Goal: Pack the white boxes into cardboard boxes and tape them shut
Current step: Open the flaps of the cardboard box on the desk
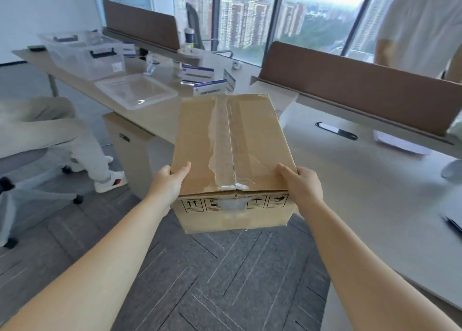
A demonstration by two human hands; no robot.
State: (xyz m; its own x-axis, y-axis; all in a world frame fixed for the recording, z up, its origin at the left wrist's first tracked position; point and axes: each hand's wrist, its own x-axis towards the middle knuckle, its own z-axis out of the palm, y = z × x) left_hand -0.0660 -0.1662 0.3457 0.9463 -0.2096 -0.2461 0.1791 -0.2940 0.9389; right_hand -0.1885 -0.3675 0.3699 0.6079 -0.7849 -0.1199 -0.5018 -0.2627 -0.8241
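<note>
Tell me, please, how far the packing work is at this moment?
Done: the cardboard box is closed, with clear tape along its top seam. In hand: the left hand and right hand hold it in the air, over the floor. Left: white boxes remain on the far desk.

Long desk (160, 121): clear bins (85, 53), clear lid (136, 93), white-blue boxes (197, 74).

One head-worn, wide-angle view is given, aimed forward and down from close above the desk (350, 180), floor (225, 280) included.
</note>
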